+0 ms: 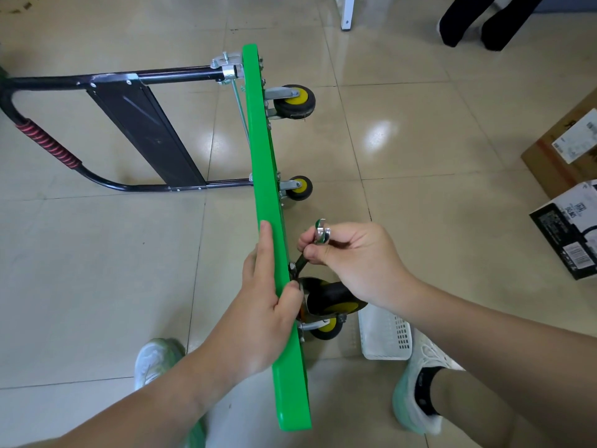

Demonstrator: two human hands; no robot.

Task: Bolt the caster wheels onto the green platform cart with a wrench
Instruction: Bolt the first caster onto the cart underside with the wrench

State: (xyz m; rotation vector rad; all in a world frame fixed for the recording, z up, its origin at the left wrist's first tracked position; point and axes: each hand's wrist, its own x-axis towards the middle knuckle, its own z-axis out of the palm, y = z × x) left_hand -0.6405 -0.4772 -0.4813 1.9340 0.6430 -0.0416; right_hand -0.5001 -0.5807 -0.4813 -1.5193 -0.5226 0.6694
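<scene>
The floor (420, 195) is pale glossy tile with ceiling lights glaring off it. In the middle of it the green platform cart (261, 176) stands up on one long edge, running away from the person. Its black handle (142, 124) is folded out flat to the left, with a red wrapped grip (48, 145) at the far bend. Over on the right sit a brown cardboard box (559, 150) and a black printed box (568, 237). A white slotted basket (384, 334) rests on the floor just beside the person's right shoe (420, 392), and the left shoe (158, 360) is planted on the other side of the cart. Someone else's dark trouser legs (468, 21) show at the top right. The left hand (265, 312) grips the cart's upper edge, forefinger laid straight along it and thumb hooked over the wheel side. The right hand (358, 263) is closed, pinching the wrench (320, 234) between thumb and fingers. All the wheels stick out on the right face: a far caster wheel (294, 101), a second caster wheel (298, 188), a near caster wheel (336, 294) under the right wrist, and a fourth caster wheel (326, 329) just below that. The wrench's dark lower end reaches a bolt (293, 266) on the platform, right above the near caster wheel's bracket.
</scene>
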